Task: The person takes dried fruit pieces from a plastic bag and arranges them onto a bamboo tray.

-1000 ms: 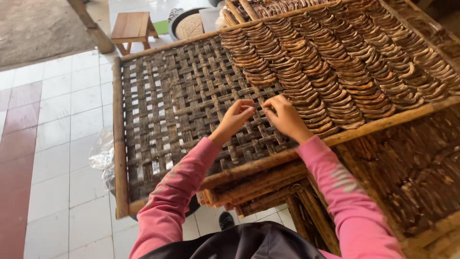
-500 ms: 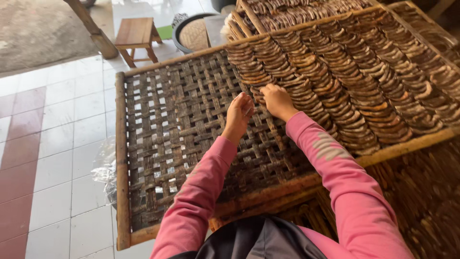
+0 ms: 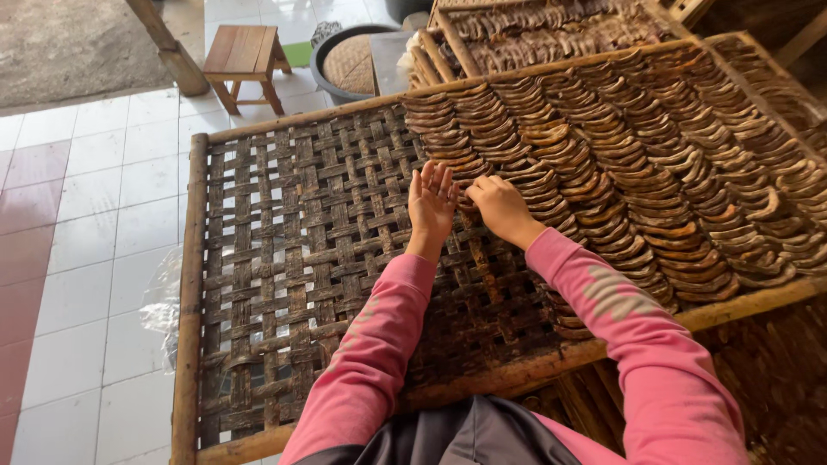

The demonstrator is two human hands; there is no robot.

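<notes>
Two hands, the left hand (image 3: pixel 431 202) and the right hand (image 3: pixel 498 205), both in pink sleeves, at one woven bamboo drying rack (image 3: pixel 284 258) with about eight overlapping rows of curved brown slices (image 3: pixel 655 172), far too many to count singly. A second filled rack (image 3: pixel 551 34) lies behind it, and more show below at right. One wooden stool (image 3: pixel 245 53), one round basin (image 3: pixel 349 60) and one plastic bag (image 3: pixel 159 301) are on the tiles.

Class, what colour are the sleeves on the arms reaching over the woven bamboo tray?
Pink sleeves, seen best in the head view.
</notes>
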